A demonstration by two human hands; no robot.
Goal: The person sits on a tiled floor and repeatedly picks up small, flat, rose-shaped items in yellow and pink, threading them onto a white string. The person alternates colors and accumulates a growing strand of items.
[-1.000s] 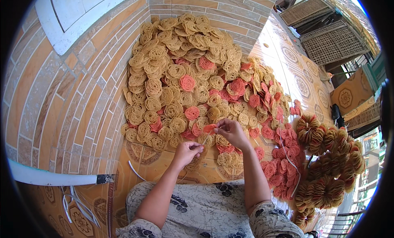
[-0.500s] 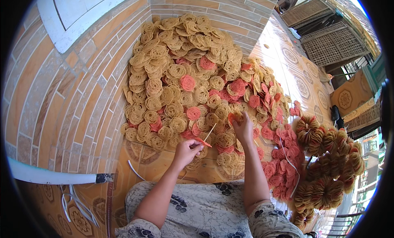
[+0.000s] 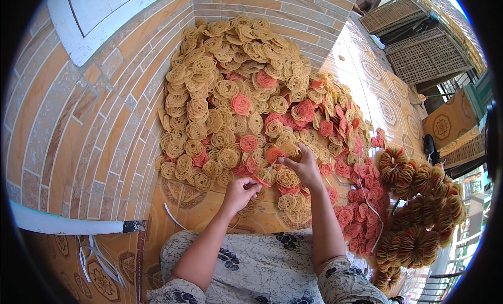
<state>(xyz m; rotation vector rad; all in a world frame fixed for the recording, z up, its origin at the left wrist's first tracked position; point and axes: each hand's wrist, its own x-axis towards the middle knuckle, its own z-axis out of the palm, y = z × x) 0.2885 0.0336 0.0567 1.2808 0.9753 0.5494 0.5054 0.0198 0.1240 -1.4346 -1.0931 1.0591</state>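
A wall of long brick-shaped tiles curves from nine o'clock up past twelve, taking the centre of the view as the dial. The patterned tile floor shows below it and again toward two o'clock. In the corner at twelve lies a broad pile of lacy discs, mostly tan, with coral ones scattered through it. The person's pale clothing with dark flower prints spreads at six. A white panel stands at ten, and woven racks lean together at two. At four o'clock, thick bundles of discs sit just outside a smaller coral heap, across which a thin white strand runs. A white bar juts in at eight.

Near the middle, in front of the pile, the left hand has its thumb and fingers pinched together on a coral disc. The right hand, toward four o'clock, has its thumb and fingers closed on a tan disc; another coral disc is beside its thumb tip. A thin pale stick slants between the hands toward one o'clock.
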